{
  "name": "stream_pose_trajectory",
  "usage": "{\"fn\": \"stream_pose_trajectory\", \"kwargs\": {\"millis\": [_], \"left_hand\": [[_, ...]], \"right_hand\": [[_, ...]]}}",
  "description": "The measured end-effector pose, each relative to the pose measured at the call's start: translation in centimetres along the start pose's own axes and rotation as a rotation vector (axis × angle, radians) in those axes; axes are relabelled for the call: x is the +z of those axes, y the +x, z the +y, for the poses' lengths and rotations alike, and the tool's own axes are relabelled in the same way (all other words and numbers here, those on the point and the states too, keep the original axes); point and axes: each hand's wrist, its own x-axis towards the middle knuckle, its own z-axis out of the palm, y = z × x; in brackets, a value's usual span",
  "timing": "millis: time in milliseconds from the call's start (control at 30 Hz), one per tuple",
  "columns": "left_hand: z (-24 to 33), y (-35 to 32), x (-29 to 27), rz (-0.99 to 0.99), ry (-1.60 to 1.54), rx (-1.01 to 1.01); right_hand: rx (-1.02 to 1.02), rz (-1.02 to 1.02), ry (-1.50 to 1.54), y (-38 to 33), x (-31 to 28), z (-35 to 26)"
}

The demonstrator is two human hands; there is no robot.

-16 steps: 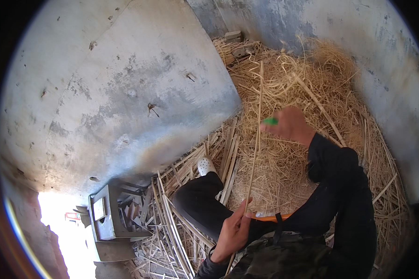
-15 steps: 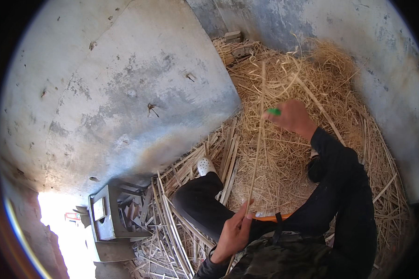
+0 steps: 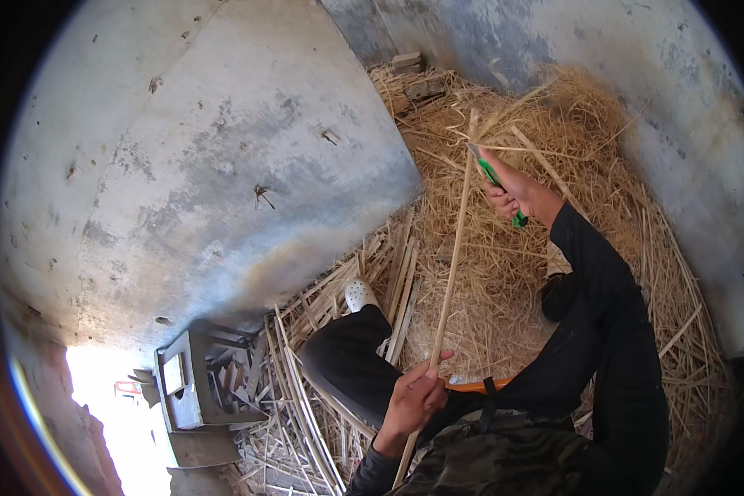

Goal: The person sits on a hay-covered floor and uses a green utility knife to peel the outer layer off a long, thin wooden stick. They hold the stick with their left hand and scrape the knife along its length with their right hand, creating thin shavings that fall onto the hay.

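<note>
A long thin bamboo strip (image 3: pixel 452 285) slants from my lap toward the far end of the straw. Close to my lap, my left hand (image 3: pixel 415 401) is closed around its lower part, the thumb along the strip. My right hand (image 3: pixel 511 188) grips a green utility knife (image 3: pixel 488 172) near the strip's far end. The knife's blade rests at or very near the strip, with a few thin shavings curling beside it. Part of the knife's handle is hidden by my fingers.
Shavings (image 3: pixel 504 273) are heaped between my legs and up to the far wall (image 3: pixel 554 33). More bamboo strips (image 3: pixel 302 388) lie at my left, beside a wooden stool-like frame (image 3: pixel 192 388). An orange edge (image 3: pixel 469 387) shows by my lap. A white shoe (image 3: pixel 359 295) stands at my left foot.
My right hand has moved farther up along the strip and turned, so the knife's blade and handle now show. My left hand stays near my lap, still on the strip.
</note>
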Motion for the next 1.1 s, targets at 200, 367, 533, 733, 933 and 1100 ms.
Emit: {"fn": "stream_pose_trajectory", "kwargs": {"millis": [200,367,533,733,933,1100], "left_hand": [[0.8,1.0,-0.3,0.012,-0.143,0.043],[1.3,0.6,0.8,0.136,0.301,0.093],[2.0,0.2,1.4,0.208,0.529,0.141],[2.3,-1.3,2.5,0.186,0.681,0.154],[1.8,-1.0,1.4,0.257,0.663,0.207],[2.1,-2.0,2.4,0.210,0.668,0.119]], "right_hand": [[-0.646,0.210,-1.062,-7.1,9.5,1.5],[-0.525,0.392,-1.081,-4.9,7.6,1.2],[-0.751,0.210,-1.125,-6.7,10.4,2.7],[-0.580,0.418,-1.116,-3.0,5.3,1.4],[-0.556,0.164,-1.234,-5.7,9.9,2.4],[-0.459,0.407,-1.102,-2.6,4.4,1.4]]}}
